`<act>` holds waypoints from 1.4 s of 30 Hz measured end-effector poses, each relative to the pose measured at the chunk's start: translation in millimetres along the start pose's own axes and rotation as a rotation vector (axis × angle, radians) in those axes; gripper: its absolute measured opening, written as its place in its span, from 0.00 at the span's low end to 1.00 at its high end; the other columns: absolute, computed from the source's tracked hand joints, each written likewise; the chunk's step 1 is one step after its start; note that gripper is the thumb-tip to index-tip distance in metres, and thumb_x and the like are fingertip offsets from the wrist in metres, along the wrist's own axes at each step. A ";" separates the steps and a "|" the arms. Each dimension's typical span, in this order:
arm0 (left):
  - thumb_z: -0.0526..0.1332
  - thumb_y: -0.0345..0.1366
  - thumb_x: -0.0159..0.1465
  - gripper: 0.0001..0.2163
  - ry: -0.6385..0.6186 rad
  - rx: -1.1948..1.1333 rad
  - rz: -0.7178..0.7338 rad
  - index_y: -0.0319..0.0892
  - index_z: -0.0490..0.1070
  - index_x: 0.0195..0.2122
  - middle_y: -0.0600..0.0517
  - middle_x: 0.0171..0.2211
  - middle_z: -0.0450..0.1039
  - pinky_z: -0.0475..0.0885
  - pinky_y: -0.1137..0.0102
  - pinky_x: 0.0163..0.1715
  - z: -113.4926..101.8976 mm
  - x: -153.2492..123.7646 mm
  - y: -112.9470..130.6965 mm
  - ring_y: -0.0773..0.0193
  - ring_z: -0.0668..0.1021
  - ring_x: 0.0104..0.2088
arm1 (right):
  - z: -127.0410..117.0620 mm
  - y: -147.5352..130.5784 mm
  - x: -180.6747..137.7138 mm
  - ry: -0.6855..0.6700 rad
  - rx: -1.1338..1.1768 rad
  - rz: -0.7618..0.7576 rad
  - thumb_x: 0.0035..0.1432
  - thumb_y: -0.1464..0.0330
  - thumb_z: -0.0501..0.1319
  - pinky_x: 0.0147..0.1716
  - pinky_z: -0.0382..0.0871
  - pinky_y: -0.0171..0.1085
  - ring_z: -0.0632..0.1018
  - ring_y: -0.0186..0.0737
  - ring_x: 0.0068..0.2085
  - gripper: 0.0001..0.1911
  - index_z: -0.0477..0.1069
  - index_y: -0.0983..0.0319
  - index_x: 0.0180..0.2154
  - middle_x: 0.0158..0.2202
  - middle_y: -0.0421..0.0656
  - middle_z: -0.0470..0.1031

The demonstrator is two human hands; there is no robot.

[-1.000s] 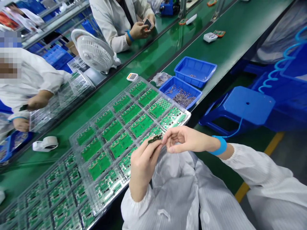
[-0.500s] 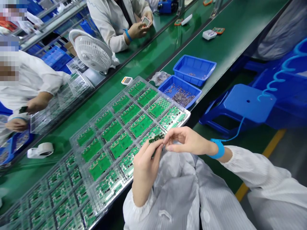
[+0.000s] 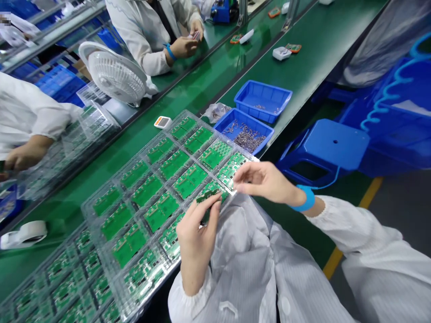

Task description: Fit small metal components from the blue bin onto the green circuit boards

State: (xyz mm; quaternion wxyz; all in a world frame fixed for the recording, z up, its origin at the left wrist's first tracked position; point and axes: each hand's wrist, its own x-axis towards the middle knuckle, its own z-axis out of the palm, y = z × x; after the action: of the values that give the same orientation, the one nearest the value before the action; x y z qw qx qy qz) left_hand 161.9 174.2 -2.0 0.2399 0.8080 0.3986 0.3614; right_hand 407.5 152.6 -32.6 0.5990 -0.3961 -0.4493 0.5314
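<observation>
My left hand [image 3: 195,233] grips a small green circuit board [image 3: 208,195] between thumb and fingers, over the near edge of a clear plastic tray [image 3: 141,224]. Green circuit boards [image 3: 190,180] fill the tray's compartments. To the right of the held board, and apart from it, is my right hand [image 3: 264,179], a blue wrist strap below it. Its fingers curl in with thumb and fingertips close together above the tray's right corner; whatever they pinch is too small to make out. Beyond the tray stands a blue bin [image 3: 224,117] of small metal parts [image 3: 251,140].
Behind that bin is a second blue bin [image 3: 266,96]. A blue stool [image 3: 336,141] stands right of the bench, with a coiled blue cord [image 3: 382,101] nearby. Across the bench are a white fan [image 3: 116,76] and two co-workers' hands and sleeves. White tape [image 3: 33,232] lies left.
My right hand has drawn away from the circuit board, towards the tray's right corner. My left hand still holds the board, tilted a little differently. The whole view has shifted slightly.
</observation>
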 end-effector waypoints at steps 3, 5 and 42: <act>0.70 0.36 0.79 0.07 0.034 -0.011 0.003 0.50 0.89 0.52 0.52 0.42 0.92 0.84 0.67 0.41 -2.6 -1.6 -4.2 0.62 0.88 0.34 | -49.9 -16.9 37.3 0.155 -0.228 -0.081 0.59 0.61 0.85 0.48 0.86 0.42 0.86 0.39 0.41 0.18 0.84 0.61 0.44 0.41 0.43 0.88; 0.69 0.36 0.79 0.07 0.048 -0.011 0.013 0.50 0.89 0.51 0.52 0.43 0.92 0.85 0.65 0.44 -3.1 -3.2 -6.0 0.61 0.88 0.35 | -97.5 -25.8 73.3 0.255 -0.377 -0.130 0.58 0.66 0.85 0.49 0.86 0.41 0.85 0.39 0.42 0.16 0.84 0.62 0.44 0.41 0.43 0.88; 0.70 0.34 0.79 0.11 -0.025 -0.108 -0.081 0.55 0.86 0.58 0.58 0.50 0.91 0.82 0.70 0.48 6.7 -3.8 -6.7 0.65 0.90 0.43 | -163.7 -61.9 152.7 0.315 -1.013 -0.071 0.64 0.74 0.78 0.37 0.74 0.25 0.81 0.25 0.34 0.09 0.79 0.69 0.40 0.39 0.43 0.91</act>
State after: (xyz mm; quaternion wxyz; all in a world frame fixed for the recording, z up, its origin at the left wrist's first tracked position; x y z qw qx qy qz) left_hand 162.3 174.3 -12.2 0.3024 0.7815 0.4082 0.3623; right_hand 586.7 297.1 -2.0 0.4106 -0.6954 -0.5672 0.1616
